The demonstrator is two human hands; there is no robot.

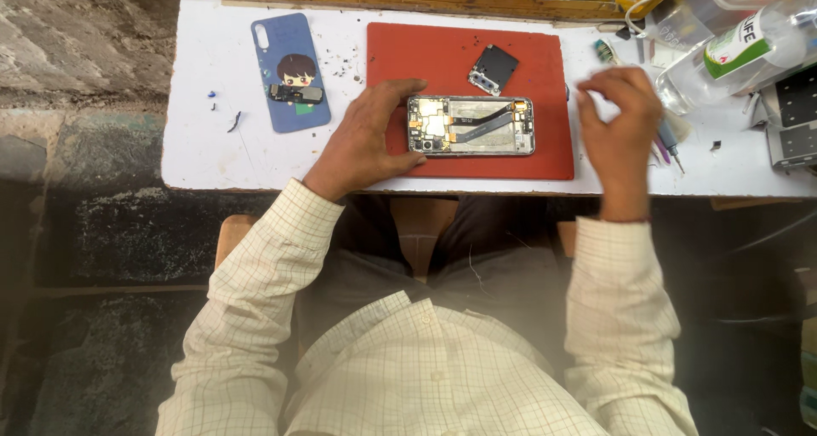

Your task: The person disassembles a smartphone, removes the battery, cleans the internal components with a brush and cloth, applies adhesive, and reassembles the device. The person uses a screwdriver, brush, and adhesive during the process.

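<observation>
Two bare hands work over a white counter (pixel 204 147) in the single head view, seen from above. The left hand (pixel 362 138) lies flat and spread on a red mat (pixel 545 147), thumb along the far edge and fingers at the near left corner of an opened phone (pixel 471 125), steadying it rather than gripping it. The opened phone rests lengthwise at the middle of the red mat, back cover off, with circuit board, flat cable and metal shielding exposed. The right hand (pixel 619 117) is raised just right of the mat, fingers curled with thumb and forefinger pinched together; whether anything is held between them cannot be told. A small dark cover plate (pixel 494 68) lies on the mat just beyond the phone. To the left, a blue phone case (pixel 291 72) with a cartoon figure lies on the counter, a small dark part resting on it. A clear plastic bottle (pixel 740 49) lies at the far right, with thin tools (pixel 668 142) near the right hand.
</observation>
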